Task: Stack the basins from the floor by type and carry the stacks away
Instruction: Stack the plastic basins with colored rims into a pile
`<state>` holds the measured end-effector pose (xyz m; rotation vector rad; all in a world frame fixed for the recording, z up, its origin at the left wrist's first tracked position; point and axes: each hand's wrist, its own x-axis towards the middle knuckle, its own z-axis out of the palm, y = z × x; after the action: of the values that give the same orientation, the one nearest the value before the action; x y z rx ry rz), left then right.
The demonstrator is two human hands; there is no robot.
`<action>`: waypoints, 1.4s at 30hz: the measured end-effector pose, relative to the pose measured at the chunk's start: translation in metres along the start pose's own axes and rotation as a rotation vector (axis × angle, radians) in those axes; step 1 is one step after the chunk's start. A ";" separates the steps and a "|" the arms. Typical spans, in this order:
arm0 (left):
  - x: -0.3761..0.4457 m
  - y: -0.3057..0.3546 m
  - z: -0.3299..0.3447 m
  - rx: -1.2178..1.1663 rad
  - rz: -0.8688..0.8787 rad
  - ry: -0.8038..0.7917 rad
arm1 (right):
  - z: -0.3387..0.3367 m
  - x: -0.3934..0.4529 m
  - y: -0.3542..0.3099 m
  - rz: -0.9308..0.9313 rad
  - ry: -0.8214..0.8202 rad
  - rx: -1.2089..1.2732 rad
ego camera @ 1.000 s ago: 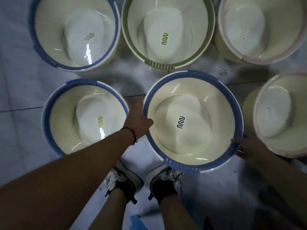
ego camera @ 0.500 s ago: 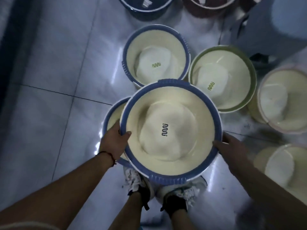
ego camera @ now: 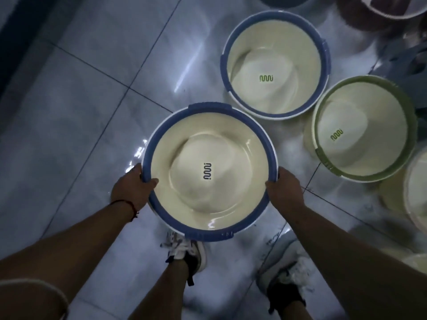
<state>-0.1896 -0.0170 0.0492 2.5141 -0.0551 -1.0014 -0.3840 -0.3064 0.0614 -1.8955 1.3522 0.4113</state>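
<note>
Here I hold the blue basin (ego camera: 209,172) by its rim, left hand (ego camera: 131,188) and right hand (ego camera: 285,192) curled on opposite sides, above my shoes (ego camera: 184,250). Beyond it sits another blue basin (ego camera: 275,65); a green basin (ego camera: 362,128) lies to its right.

The right edge cuts off a pale basin (ego camera: 416,192); the top edge crops a dark basin (ego camera: 379,8).

Dim bluish light; glare streaks on floor tiles (ego camera: 87,93); edges bowed.
</note>
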 end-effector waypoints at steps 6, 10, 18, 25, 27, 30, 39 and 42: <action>0.004 0.001 0.057 0.049 0.037 0.075 | 0.013 0.029 0.056 0.009 -0.057 -0.149; -0.007 0.011 0.111 0.084 0.024 0.034 | 0.001 0.039 0.110 0.018 -0.090 -0.213; -0.054 0.057 0.219 -0.046 0.099 0.038 | -0.078 0.054 0.200 0.051 -0.086 -0.276; -0.056 0.064 0.232 0.023 0.055 0.016 | -0.078 0.052 0.218 0.068 -0.027 -0.202; -0.056 0.071 0.224 0.077 0.048 -0.041 | -0.076 0.051 0.215 0.095 -0.030 -0.196; -0.055 0.085 0.208 0.297 0.015 -0.193 | -0.084 0.043 0.217 0.084 -0.082 -0.230; -0.131 0.217 0.215 1.089 0.722 -0.336 | -0.169 -0.032 0.255 0.032 -0.142 -0.492; -0.188 0.270 0.257 1.074 0.984 -0.375 | -0.198 -0.062 0.291 0.073 -0.109 -0.476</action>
<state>-0.4668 -0.3225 0.1142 2.3870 -2.1666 -1.0682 -0.7045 -0.4546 0.1180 -2.1649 1.3352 0.9273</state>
